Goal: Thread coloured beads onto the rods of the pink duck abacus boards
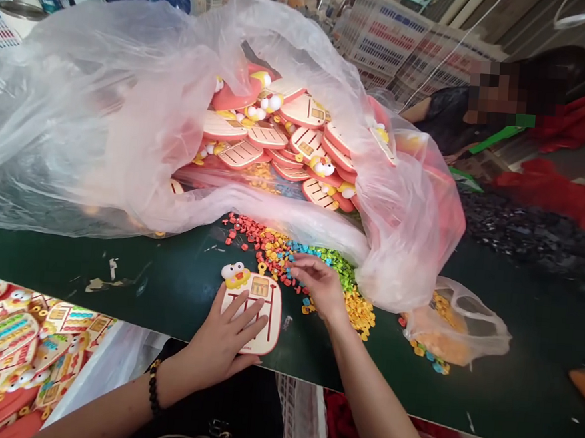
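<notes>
My left hand [229, 331] lies spread on a cream toy board [275, 311] with a pink rim, dark slots and a yellow duck-like head with white bulging eyes. The board rests flat on the table near its front edge, and the fingers cover part of its slots. To the right, my right hand [320, 288] is at a long pile of small plastic pieces [332, 258] in red, yellow, blue and green. Its fingers are bent together in a pinch; anything between the tips is too small to make out.
A large clear plastic bag [109, 119] full of similar boards [308, 140] spans the dark green table [44, 248]. A small bag of yellow pieces [445, 323] lies right. Boards with coloured pieces [8, 339] fill the lower left. A person [450, 116] sits behind dark pieces [517, 228].
</notes>
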### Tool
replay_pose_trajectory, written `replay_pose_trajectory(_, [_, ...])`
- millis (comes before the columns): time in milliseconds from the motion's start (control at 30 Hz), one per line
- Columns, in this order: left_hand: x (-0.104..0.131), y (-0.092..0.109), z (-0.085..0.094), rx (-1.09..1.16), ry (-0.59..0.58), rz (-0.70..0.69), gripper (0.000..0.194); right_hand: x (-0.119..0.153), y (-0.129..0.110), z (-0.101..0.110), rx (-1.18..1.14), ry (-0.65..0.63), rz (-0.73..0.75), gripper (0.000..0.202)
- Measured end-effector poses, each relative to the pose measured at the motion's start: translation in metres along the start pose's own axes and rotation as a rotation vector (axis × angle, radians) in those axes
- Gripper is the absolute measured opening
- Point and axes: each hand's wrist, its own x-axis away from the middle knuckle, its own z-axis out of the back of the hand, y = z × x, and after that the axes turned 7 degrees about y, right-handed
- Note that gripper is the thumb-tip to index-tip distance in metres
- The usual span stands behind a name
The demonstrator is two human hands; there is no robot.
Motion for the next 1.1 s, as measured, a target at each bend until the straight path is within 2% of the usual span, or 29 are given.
replay_pose_trajectory(100, [0.001,0.001,-0.002,0.032,0.022,0.019,0.056,0.029,0.003,-0.013,0.313,-0.01,0.243,0.013])
replay_pose_trajectory(200, [0.002,0.0,-0.004,0.036,0.032,0.018,0.056,0.047,0.007,-0.025,0.665,-0.048,0.472,0.032])
replay_pose_trajectory(300, [0.002,-0.001,-0.005,0.017,0.028,-0.002,0.056,0.054,0.012,-0.033,0.813,-0.144,0.608,0.051])
replay_pose_trajectory(367, [0.001,-0.001,-0.004,0.023,0.035,-0.002,0.057,0.056,0.015,-0.035,0.813,-0.174,0.634,0.058])
replay_pose_trajectory(500, [0.002,0.0,-0.004,0.071,0.044,0.022,0.055,0.067,0.017,-0.034,0.781,-0.229,0.586,0.066])
replay_pose_trajectory(600, [0.004,0.001,-0.004,0.123,0.066,0.055,0.046,0.084,0.011,-0.037,0.758,-0.258,0.546,0.067])
replay_pose_trajectory(700, [0.005,0.001,-0.004,0.176,0.122,0.065,0.04,0.105,0.002,-0.05,0.768,-0.248,0.501,0.07])
replay_pose_trajectory(800, [0.007,-0.001,-0.005,0.24,0.205,0.046,0.047,0.119,-0.007,-0.069,0.752,-0.155,0.465,0.069])
replay_pose_trajectory(867, [0.008,-0.002,-0.006,0.256,0.235,0.055,0.054,0.12,-0.012,-0.073,0.694,-0.094,0.456,0.062])
replay_pose_trajectory(967, [0.008,-0.002,-0.004,0.213,0.176,0.081,0.073,0.106,-0.013,-0.056,0.662,0.038,0.451,0.048])
replay_pose_trajectory(1067, [0.001,0.0,0.004,0.145,0.026,0.104,0.088,0.084,-0.004,-0.026,0.875,0.298,0.424,0.029])
replay_pose_trajectory(1100, [-0.004,0.002,0.007,0.12,-0.018,0.103,0.091,0.078,0.001,-0.018,0.955,0.327,0.428,0.026])
